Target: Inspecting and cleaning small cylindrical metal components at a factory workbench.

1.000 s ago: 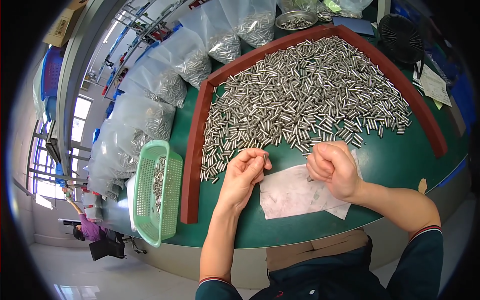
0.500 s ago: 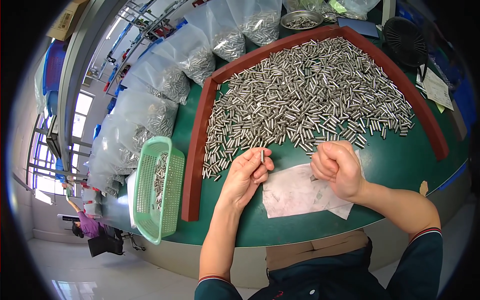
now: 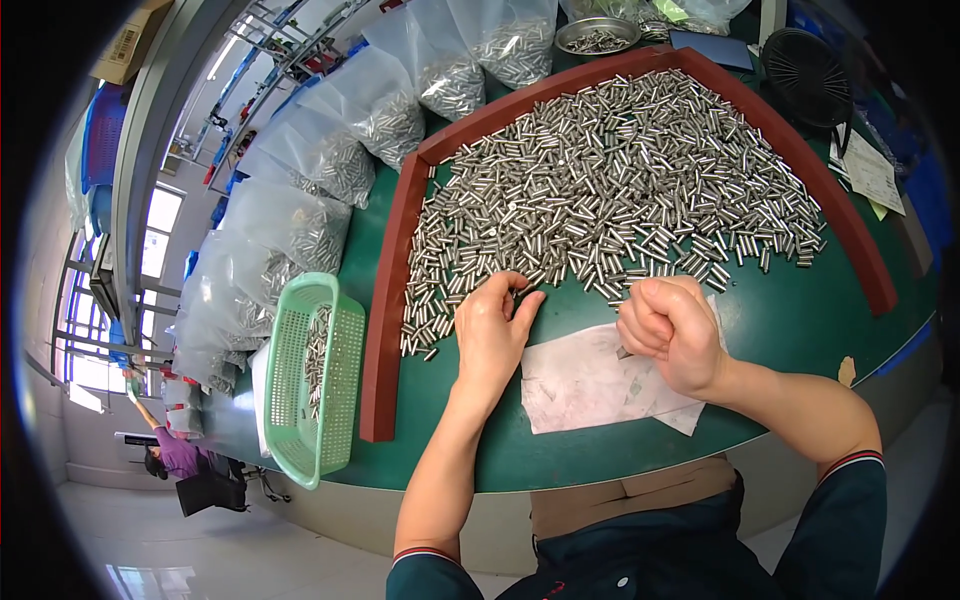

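Many short metal pins (image 3: 610, 180) lie heaped on the green table (image 3: 470, 440). At the near left edge of this heap is my left hand (image 3: 490, 335), back up, its thumb and fingertips apart around loose pins. I cannot see any pin firmly gripped there. My right hand (image 3: 675, 335) makes a fist above a stained white paper sheet (image 3: 575, 385). A small grey bit shows at the fist's underside, but what the fingers enclose is hidden.
A red-brown frame (image 3: 385, 320) borders the pins. Left of it stands a green basket (image 3: 343, 385) holding some pins. Clear bags of pins (image 3: 320, 230) line the table's left side. At the back are a metal bowl (image 3: 598, 38) and a black fan (image 3: 806, 80).
My left hand has turned from palm up to palm down and moved to the heap's edge. The pin upright in its fingertips no longer shows. My right fist has stayed nearly still.
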Demonstrator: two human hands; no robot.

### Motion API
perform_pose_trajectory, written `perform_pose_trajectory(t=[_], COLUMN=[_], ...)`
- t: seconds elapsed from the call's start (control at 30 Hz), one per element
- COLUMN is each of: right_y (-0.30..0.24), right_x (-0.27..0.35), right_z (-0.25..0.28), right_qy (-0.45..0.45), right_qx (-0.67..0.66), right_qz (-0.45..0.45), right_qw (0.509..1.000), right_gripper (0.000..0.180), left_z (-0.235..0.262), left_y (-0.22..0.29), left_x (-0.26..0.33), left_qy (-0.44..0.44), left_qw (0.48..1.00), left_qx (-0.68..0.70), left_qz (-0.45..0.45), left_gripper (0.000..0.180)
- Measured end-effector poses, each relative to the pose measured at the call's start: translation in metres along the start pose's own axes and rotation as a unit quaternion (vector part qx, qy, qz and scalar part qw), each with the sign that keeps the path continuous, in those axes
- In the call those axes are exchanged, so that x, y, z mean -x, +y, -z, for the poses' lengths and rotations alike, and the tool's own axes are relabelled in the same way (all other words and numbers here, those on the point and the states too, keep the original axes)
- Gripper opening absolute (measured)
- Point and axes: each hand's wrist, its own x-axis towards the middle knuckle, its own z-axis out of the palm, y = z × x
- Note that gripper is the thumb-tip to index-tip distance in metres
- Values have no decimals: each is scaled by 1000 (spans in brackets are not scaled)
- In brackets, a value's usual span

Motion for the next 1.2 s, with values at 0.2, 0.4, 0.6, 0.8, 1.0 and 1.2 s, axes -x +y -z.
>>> perform_pose_trajectory(t=[0.2,0.4,0.6,0.8,1.0,1.2], right_y=[0,-1,-1,-2,3,9], right_x=[0,2,1,1,0,-3], right_z=[1,-1,1,1,4,1], right_qy=[0,-2,8,19,29,25], right_qx=[-2,1,-7,-53,-76,-68], right_qz=[0,2,1,26,45,40], right_qw=[1000,1000,1000,998,996,997], right_gripper=[38,38,39,39,38,39], left_z=[4,6,13,-4,0,-3], left_y=[3,3,21,45,47,43], left_x=[2,8,24,38,37,39], left_qy=[-40,-43,-170,-132,-158,-146], left_qw=[999,993,903,980,981,983], left_qx=[18,103,366,123,97,101], left_qz=[0,24,144,-87,-50,-50], left_gripper=[12,10,6,6,12,12])
